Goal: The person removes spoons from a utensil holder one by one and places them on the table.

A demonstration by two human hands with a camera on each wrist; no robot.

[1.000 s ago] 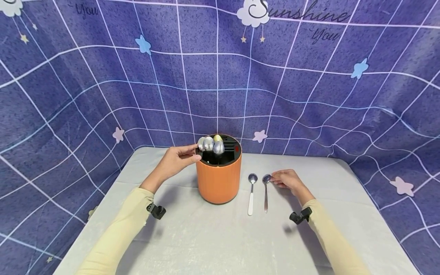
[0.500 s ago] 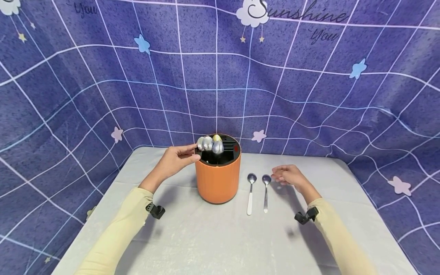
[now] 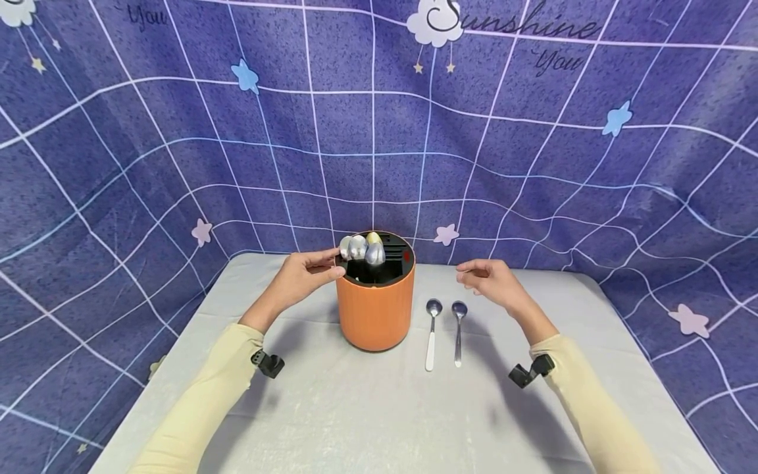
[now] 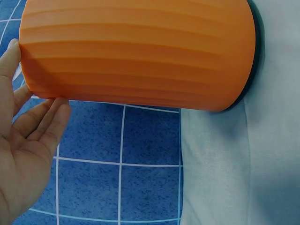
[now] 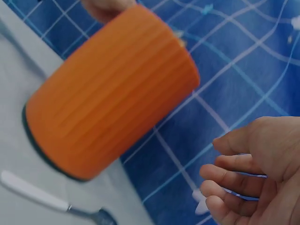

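An orange utensil holder [image 3: 375,316] with a black slotted top stands upright on the table. Several spoons [image 3: 375,254] stick out of its left side, bowls up; one looks golden. My left hand [image 3: 302,280] touches the holder's left side at the rim, thumb toward the front; in the left wrist view its straight fingers [image 4: 54,119] rest against the ribbed wall. My right hand [image 3: 491,283] hovers to the right of the holder with fingers loosely bent and nothing in them. Below it lie a white-handled spoon [image 3: 430,349] and an all-metal spoon [image 3: 458,339], side by side.
A pale cloth covers the table [image 3: 379,415]. Behind it hangs a blue-purple curtain [image 3: 379,171] with white grid lines and stars, close to the holder's back. Small black cameras sit on both wrists.
My right hand has left its place beside the metal spoon's bowl, lifting and moving back and slightly left. The left hand stays at the holder; both spoons remain lying on the table.
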